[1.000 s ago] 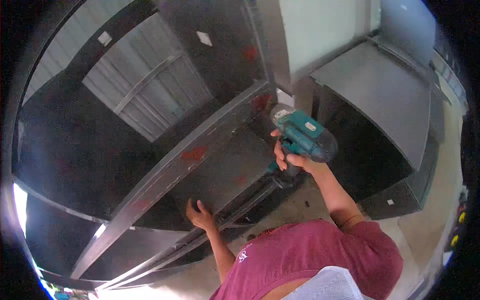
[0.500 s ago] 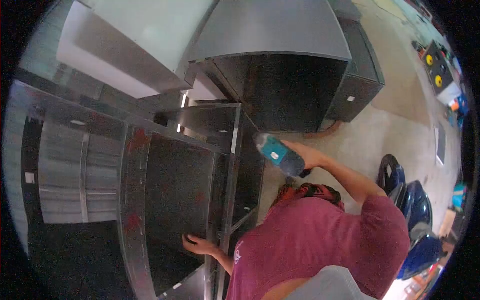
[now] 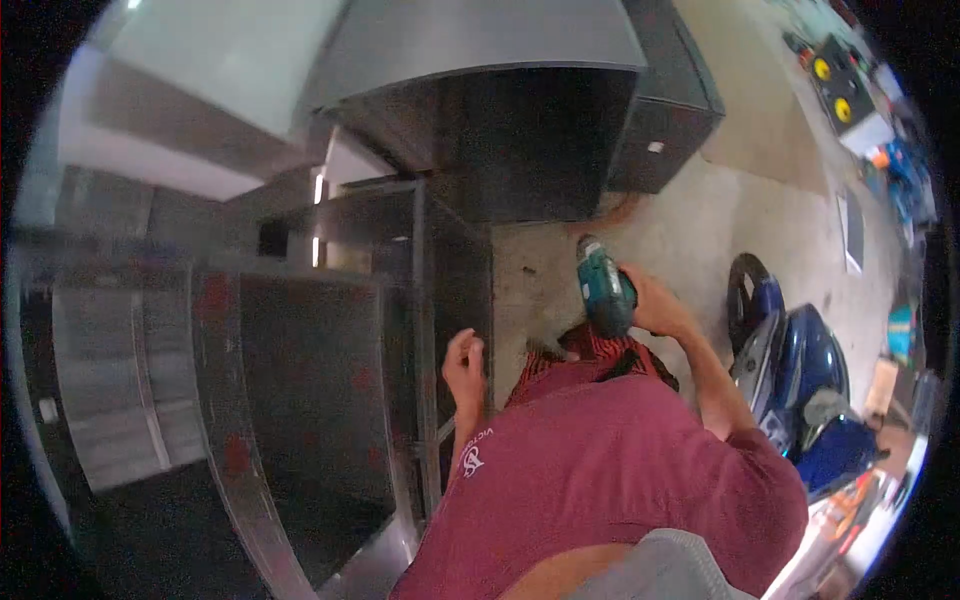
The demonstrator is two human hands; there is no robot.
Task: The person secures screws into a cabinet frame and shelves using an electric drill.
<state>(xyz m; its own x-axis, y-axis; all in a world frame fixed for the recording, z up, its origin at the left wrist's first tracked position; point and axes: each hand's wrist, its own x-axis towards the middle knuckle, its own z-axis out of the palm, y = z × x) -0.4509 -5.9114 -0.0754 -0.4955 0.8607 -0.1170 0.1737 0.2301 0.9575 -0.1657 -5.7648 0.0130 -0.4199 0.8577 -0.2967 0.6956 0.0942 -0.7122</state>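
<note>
My right hand [image 3: 655,300] is wrapped round the handle of a teal and black cordless drill [image 3: 605,290]. The drill's nose points away from my body, over the floor and apart from the furniture. My left hand [image 3: 465,370] is raised in front of the dark metal frame [image 3: 425,240], its fingers curled together. Whether anything small sits in those fingers is hidden. A dark panel [image 3: 310,400] fills part of the frame on my left, with reddish smears along its edge strip.
A big dark cabinet [image 3: 490,40] stands ahead, with a smaller dark box [image 3: 665,125] beside it. A pale cabinet [image 3: 210,60] is at upper left. On the right are a blue motorcycle [image 3: 810,360] and a speaker with yellow cones [image 3: 835,90].
My left hand has come off the dark panel and moved up and right, its fingers curling. The drill has swung away from the frame's corner to the right. The view has shifted.
</note>
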